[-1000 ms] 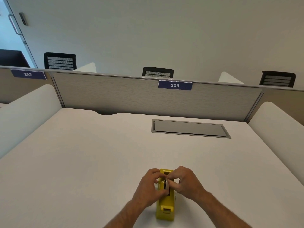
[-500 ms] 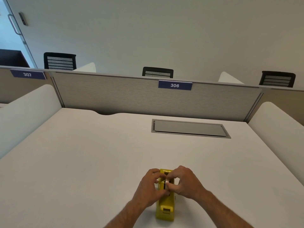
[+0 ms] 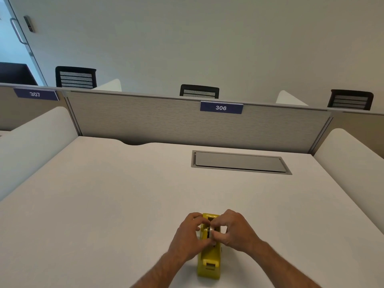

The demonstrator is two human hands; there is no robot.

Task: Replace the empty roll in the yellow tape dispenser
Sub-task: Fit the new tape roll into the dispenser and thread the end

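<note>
The yellow tape dispenser (image 3: pixel 208 255) stands on the white bench (image 3: pixel 104 204), squeezed between both hands. The left hand (image 3: pixel 190 235) curls against its left side, fingertips pinching at the slot on top. The right hand (image 3: pixel 235 229) comes in from the other side, fingers pressed together on the pale roll (image 3: pixel 212 230) sitting in that slot, mostly hidden.

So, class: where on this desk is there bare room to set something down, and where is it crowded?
Bare room: the wide stretch of desk left of the tape dispenser, up to the partition; the strip between the hands and the grey hatch; and the desk right of the right hand. Crowded: only the near edge, where the left hand and right hand work at the dispenser.
</note>
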